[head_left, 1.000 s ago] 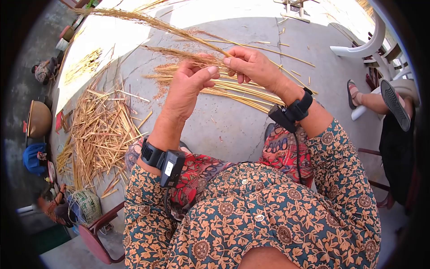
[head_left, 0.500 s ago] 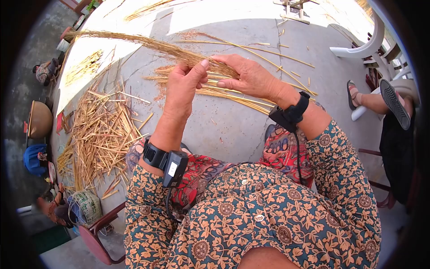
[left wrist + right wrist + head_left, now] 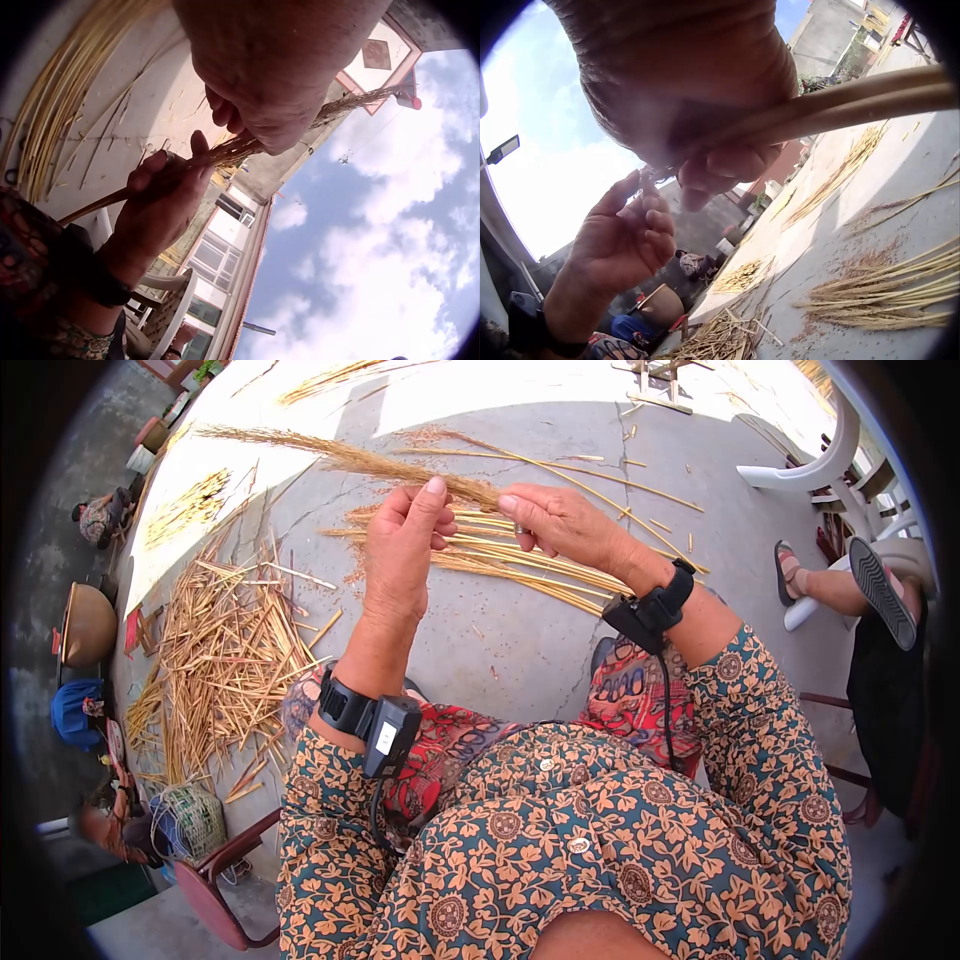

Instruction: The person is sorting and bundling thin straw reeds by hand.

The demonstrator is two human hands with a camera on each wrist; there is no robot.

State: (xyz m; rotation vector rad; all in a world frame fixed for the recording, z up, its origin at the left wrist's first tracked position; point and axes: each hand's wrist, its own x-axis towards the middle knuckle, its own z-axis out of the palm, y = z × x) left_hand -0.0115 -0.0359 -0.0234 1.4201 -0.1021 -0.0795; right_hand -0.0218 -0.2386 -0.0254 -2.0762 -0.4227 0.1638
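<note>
A thin bunch of dried stalks with brushy seed heads (image 3: 345, 456) stretches between both hands above the floor, heads towards the far left. My left hand (image 3: 398, 555) pinches the heads between thumb and fingers. Further along, my right hand (image 3: 572, 528) grips the same bunch with its thumb on top. Two thick bare stems (image 3: 862, 105) run out of the right hand in the right wrist view. Seen from the left wrist, the brushy end (image 3: 349, 105) sticks out past the left hand against the sky. Below the hands, more stalks (image 3: 540, 565) lie side by side on the concrete.
A heap of short cut stalks (image 3: 225, 650) covers the floor at left. Loose long stems (image 3: 590, 470) lie beyond the hands. White plastic chairs (image 3: 800, 472) and another person's sandalled foot (image 3: 880, 595) are at right. A woven basket (image 3: 190, 822) stands at lower left.
Two stalks held apart one second ago now lie together as one bunch. The right hand's outstretched fingers have curled round it. The left hand has shifted left, and the brushy tips have drawn rightward.
</note>
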